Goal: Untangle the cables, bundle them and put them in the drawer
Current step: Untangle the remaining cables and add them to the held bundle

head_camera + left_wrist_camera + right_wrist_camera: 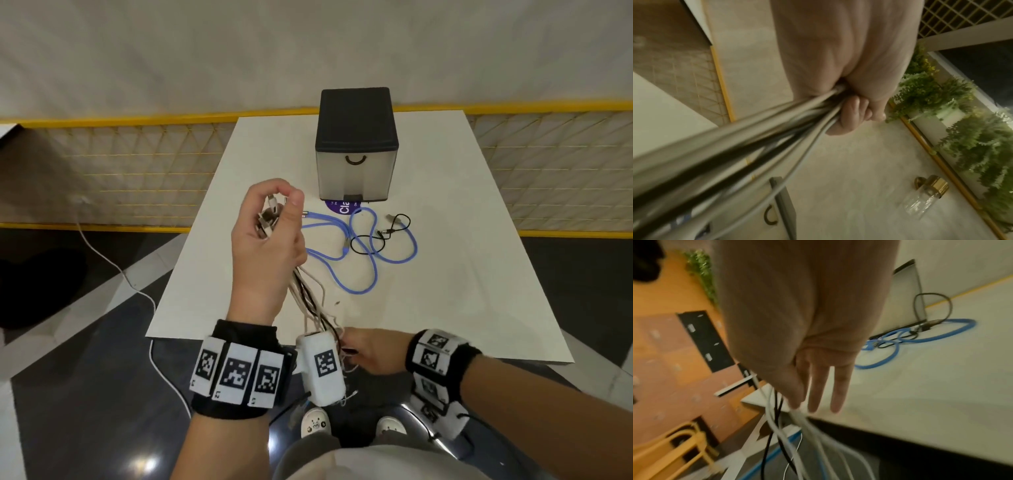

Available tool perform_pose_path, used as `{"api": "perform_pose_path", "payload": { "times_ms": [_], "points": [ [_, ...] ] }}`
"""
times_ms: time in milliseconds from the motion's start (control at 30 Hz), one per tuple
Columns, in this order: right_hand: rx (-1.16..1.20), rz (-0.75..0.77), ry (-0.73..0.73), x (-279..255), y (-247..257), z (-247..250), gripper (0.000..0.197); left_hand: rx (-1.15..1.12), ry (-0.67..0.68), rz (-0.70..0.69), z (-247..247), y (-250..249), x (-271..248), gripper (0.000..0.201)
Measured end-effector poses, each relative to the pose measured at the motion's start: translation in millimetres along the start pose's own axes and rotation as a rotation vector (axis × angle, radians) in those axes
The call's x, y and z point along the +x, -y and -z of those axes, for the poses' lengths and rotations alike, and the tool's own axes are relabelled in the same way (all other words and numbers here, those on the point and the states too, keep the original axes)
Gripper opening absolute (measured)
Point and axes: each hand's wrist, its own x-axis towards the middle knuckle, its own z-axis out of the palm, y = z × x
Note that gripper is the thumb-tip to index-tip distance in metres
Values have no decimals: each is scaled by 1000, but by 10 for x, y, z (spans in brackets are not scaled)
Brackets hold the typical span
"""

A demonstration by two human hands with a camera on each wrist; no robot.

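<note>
- The right hand [368, 349] sat at the near edge of the tabletop [462, 291], fingers [819, 391] straight and slightly spread in the wrist view; it seemed to run along the hanging strands, though blur hid any grip.
- The left hand [267, 233] was raised, fingers [855, 113] curled tight round the white and dark cables [308, 298], plug ends up.
- Farther off, the blue cable [370, 253] and black cable [383, 236] lay loose and crossed, unbundled.
- Farthest, the drawer [356, 171] stood closed; most of the task remained.

White table [445, 301] before a yellow-railed mesh fence [555, 164] (green plants [982, 146] beyond).
</note>
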Motion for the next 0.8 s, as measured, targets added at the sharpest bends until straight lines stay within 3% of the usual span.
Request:
{"api": "perform_pose_path", "payload": {
  "times_ms": [100, 167, 233, 300, 400, 533, 700, 800],
  "points": [
    [1, -46, -88, -38, -101, 430, 49, 24, -27, 40, 44, 95, 81, 18],
    [-22, -150, -367, 12, -273, 795, 37, 49, -50, 71, 58, 151, 116, 21],
    [-2, -348, -659, 64, -542, 1108, 28, 69, -76, 104, 65, 197, 145, 20],
    [140, -511, -862, 117, -748, 1319, 23, 81, -98, 125, 79, 231, 183, 19],
    [326, -593, -924, 222, -867, 1517, 36, 77, -120, 140, 104, 258, 240, 17],
    [405, -534, -837, 386, -975, 1583, 34, 55, -142, 153, 129, 308, 275, 15],
    [491, -350, -1043, 363, -903, 1454, 16, 42, -178, 155, 149, 368, 270, 15],
    [600, -158, -1037, 254, -583, 1440, 25, 23, -206, 171, 141, 404, 263, 16]
  ]
}}
